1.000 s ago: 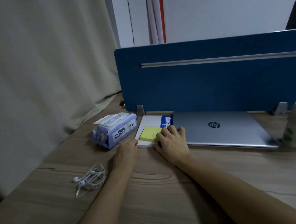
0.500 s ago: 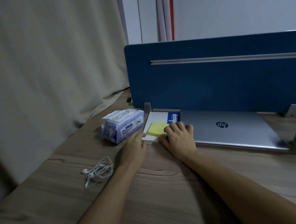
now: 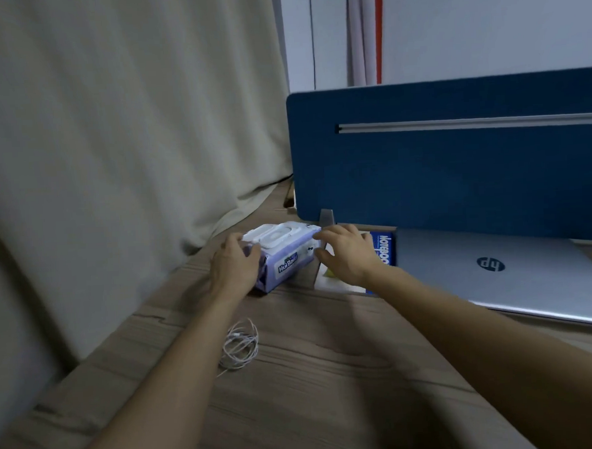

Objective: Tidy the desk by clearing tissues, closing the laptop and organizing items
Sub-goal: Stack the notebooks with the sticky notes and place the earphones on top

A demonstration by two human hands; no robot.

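I have both hands on the wet-wipes pack (image 3: pixel 282 256), which lies on the wooden desk (image 3: pixel 330 377) at about eleven o'clock from centre, just in front of the blue divider panel (image 3: pixel 456 168). My left hand (image 3: pixel 233 267) cups the pack's near left end, fingers curled against it. My right hand (image 3: pixel 346 254) reaches in from three o'clock with fingers spread, the fingertips (image 3: pixel 319 237) at the pack's right end; whether they actually press on it I cannot tell through the motion blur. The pack's white flip lid (image 3: pixel 274 234) faces up and looks shut.

Directly right of the pack lies a notebook (image 3: pixel 383 250) with a blue spine strip, mostly hidden under my right wrist, with a sliver of yellow sticky notes (image 3: pixel 329 274) showing beneath the palm. At three o'clock the silver HP laptop (image 3: pixel 496 268) lies closed, flat against the divider's foot. A coil of white earphones (image 3: pixel 241 345) sits at six o'clock from the pack, beside my left forearm.
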